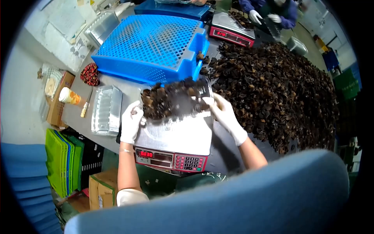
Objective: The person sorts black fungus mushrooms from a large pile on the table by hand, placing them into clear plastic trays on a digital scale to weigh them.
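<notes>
Both my hands wear white gloves. Between them is a clear plastic tray [183, 105] with dark dried wood ear mushrooms [157, 102] in it, over the steel plate of a digital scale [171, 134]. Curled fingers of my left hand [132, 121] are at the tray's left edge. My right hand [226, 115] grips the right edge, thumb and fingers together. Red digits on the scale's display [146, 154] read 0.030. Whether the tray touches the plate, I cannot tell.
A large heap of dried wood ear mushrooms [272, 93] covers the right side. Beyond the tray lies a blue perforated crate [148, 43]. Stacked clear trays [107, 109], a paper cup [70, 96] and a red patterned bundle [90, 74] stand left. A gloved co-worker [269, 15] is near a second scale [231, 35].
</notes>
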The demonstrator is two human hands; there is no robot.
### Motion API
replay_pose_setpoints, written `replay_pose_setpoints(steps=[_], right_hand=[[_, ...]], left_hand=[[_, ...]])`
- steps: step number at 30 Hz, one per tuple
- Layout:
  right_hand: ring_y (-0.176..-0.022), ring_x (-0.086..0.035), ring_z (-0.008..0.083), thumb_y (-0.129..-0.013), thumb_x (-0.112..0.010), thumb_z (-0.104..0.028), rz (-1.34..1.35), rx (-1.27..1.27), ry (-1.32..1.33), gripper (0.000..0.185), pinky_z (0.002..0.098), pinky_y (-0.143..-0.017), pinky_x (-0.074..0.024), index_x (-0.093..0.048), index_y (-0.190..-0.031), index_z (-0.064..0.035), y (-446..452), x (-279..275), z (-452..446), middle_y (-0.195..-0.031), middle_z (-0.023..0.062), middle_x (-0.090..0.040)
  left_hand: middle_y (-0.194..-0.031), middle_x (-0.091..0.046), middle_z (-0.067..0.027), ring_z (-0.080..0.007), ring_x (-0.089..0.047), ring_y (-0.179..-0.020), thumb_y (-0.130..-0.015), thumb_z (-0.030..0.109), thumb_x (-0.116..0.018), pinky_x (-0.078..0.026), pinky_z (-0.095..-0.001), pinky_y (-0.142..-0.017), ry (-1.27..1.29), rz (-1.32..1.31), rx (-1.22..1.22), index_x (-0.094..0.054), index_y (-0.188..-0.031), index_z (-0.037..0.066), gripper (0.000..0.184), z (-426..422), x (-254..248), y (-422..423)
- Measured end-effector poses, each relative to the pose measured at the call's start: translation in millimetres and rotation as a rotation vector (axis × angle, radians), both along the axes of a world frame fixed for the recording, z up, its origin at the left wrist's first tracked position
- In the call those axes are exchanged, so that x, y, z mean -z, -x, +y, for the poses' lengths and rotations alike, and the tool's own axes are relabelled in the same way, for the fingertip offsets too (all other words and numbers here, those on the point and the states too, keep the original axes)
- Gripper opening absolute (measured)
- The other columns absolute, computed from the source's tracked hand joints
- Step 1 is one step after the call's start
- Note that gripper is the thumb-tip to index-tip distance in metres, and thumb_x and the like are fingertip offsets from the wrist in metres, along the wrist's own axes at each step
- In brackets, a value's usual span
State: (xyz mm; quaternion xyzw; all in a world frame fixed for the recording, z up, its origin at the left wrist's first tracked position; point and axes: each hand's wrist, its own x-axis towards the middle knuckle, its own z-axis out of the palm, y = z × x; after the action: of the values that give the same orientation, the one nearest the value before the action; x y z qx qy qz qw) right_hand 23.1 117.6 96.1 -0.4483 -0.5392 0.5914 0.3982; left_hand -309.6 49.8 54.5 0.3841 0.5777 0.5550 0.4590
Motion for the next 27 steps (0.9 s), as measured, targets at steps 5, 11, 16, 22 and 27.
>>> replay_pose_setpoints(steps=[5,11,16,22,27], right_hand=[[-0.068,-0.055,0.0064,-0.095,-0.058,-0.015,-0.120,0.046,-0.108,0.046,0.0221,-0.060,-0.0460,-0.052,-0.136,0.0040,29.1,9.9,98.2,-0.082,0.0013,-0.061],[-0.079,-0.061,0.0109,-0.094,-0.062,-0.023,-0.034,-0.012,-0.002,0.066,0.0251,-0.067,-0.0514,-0.036,-0.147,0.0064,40.9,17.4,114.0,-0.107,0.0082,-0.065],[-0.081,-0.062,0.0096,-0.097,-0.060,-0.026,-0.061,-0.186,0.031,0.059,0.0243,-0.065,-0.0508,-0.041,-0.145,0.0031,21.8,30.9,76.6,-0.106,0.0088,-0.066],[-0.094,-0.064,0.0115,-0.098,-0.059,-0.021,-0.048,-0.140,0.107,0.040,0.0248,-0.073,-0.0536,-0.056,-0.132,0.0023,-43.0,33.8,12.8,-0.109,0.0089,-0.067],[-0.093,-0.063,0.0097,-0.096,-0.063,-0.015,-0.070,0.046,0.109,0.035,0.0250,-0.083,-0.0515,-0.060,-0.128,0.0005,-117.7,62.1,-45.1,-0.108,0.0064,-0.070]], left_hand=[[-0.091,-0.058,-0.0021,-0.0078,-0.058,-0.065,-0.094,0.006,-0.062,-0.051,-0.0204,-0.057,-0.102,0.004,-0.126,-0.051,-0.134,-0.003,0.043,78.6,12.6,24.1],[-0.103,-0.062,-0.0117,-0.0129,-0.062,-0.064,-0.095,0.005,-0.059,-0.054,-0.0244,-0.057,-0.053,-0.015,-0.307,-0.049,-0.135,-0.004,0.042,151.9,14.7,48.2],[-0.125,-0.052,-0.0196,-0.0271,-0.067,-0.096,-0.098,0.000,-0.051,-0.060,-0.0323,-0.083,-0.165,-0.224,-0.387,-0.038,-0.140,-0.006,0.045,193.9,21.1,83.1],[-0.132,-0.053,-0.0172,-0.0254,-0.053,-0.122,-0.097,0.014,-0.059,-0.043,-0.0369,-0.103,-0.225,0.739,-0.294,-0.052,-0.135,-0.001,0.042,117.3,13.6,113.3],[-0.128,-0.058,-0.0250,-0.0413,-0.053,-0.120,-0.099,0.032,-0.055,-0.042,-0.0446,-0.102,0.143,1.463,-0.252,-0.056,-0.129,-0.001,0.045,18.3,66.8,146.9]])
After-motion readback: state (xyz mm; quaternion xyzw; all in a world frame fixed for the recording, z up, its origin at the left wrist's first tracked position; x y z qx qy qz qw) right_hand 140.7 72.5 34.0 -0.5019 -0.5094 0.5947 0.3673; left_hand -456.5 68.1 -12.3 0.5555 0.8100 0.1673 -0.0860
